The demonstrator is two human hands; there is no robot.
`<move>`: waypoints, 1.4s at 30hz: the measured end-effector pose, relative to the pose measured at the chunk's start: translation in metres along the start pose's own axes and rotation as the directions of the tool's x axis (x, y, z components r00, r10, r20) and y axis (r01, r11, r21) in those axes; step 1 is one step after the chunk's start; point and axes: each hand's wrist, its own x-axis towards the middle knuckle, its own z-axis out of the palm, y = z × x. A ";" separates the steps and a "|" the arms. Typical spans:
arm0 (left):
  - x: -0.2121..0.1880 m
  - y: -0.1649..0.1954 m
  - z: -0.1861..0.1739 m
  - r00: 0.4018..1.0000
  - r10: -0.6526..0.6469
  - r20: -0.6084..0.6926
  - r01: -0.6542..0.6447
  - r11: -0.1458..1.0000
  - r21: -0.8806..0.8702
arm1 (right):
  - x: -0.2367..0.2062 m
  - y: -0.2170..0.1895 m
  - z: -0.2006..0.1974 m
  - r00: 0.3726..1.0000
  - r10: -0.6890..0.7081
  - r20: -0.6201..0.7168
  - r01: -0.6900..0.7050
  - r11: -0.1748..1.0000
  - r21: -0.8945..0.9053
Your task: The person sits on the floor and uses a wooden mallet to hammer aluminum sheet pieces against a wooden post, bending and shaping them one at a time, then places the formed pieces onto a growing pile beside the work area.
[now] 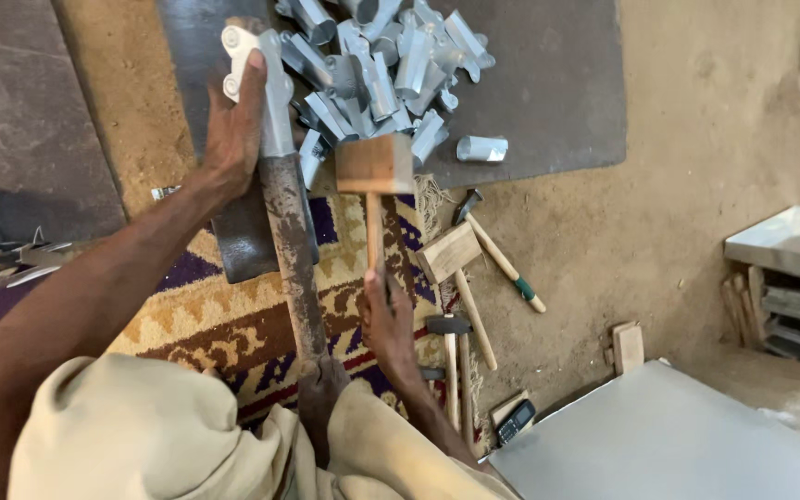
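Earthen floor, packed and dusty, carried a patterned rug in yellow, purple and red, and a dark flat mat beyond it. On the mat lay a pile of bent sheet-metal pieces, dull silver, folded into short channel and tube shapes; one piece lay apart at the pile's right edge. That heap pointed to many pieces already formed.

A long rusty iron bar, rough and pitted, ran from the person's lap out over a dark slab. A pale metal piece sat wrapped over the bar's far end. The left hand lay on it, fingers pressed together and curled over the piece, holding it down. The right hand gripped the handle of a wooden mallet, fingers closed round the shaft, the square block head poised just right of the bar, not touching the piece. By my judgement this piece was mid-shaping, not yet finished.

Spare tools lay on the floor to the right: a second wooden mallet, a steel hammer with a green-banded handle, and a smaller hammer. Flat grey sheet lay at lower right, seemingly uncut stock. A small phone rested near its edge.
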 end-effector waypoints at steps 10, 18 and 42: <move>0.011 -0.022 -0.003 0.965 -0.257 0.045 0.259 0.966 -0.026 | -0.007 -0.035 -0.019 0.760 -0.616 -0.208 0.643 0.664 0.382; 0.023 -0.053 -0.007 0.977 -0.088 -0.196 0.117 0.983 0.141 | 0.010 -0.031 0.017 0.985 -0.165 -0.042 0.148 0.955 -0.257; 0.022 -0.051 -0.009 0.966 -0.181 -0.184 0.206 0.971 0.124 | 0.014 -0.011 -0.002 0.965 -0.256 -0.060 0.262 0.912 0.315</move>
